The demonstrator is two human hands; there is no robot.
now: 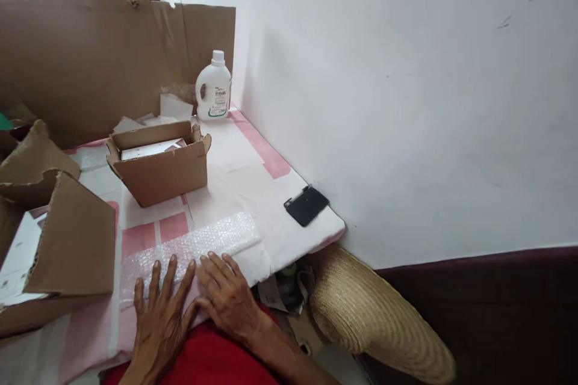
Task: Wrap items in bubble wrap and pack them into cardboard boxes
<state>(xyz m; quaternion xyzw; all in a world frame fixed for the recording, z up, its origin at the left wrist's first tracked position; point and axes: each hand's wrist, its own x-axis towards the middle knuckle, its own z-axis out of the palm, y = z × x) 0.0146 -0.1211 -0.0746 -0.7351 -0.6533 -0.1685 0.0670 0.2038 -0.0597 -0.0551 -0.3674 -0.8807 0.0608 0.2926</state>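
Cloth-covered table [235, 174], carton [169, 174] and jug [214, 96] beyond bubble wrap [217, 234], left hand [162, 310] and right hand [229, 299] at its edge, grip unclosed.

On the table [230, 162], the wrap [221, 236] lies near the front edge, the left box [83, 234] beside it, the rear box [167, 173] behind. Beyond the rear box (and to its right), the bottle [214, 91] stands before the panel [108, 48]; a flat object [307, 206] lies near the wall [406, 108].

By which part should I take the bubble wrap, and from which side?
The bubble wrap is probably best pinched at its right end, coming from the right with the right hand: it lies flat, and that end is clear of both hands.
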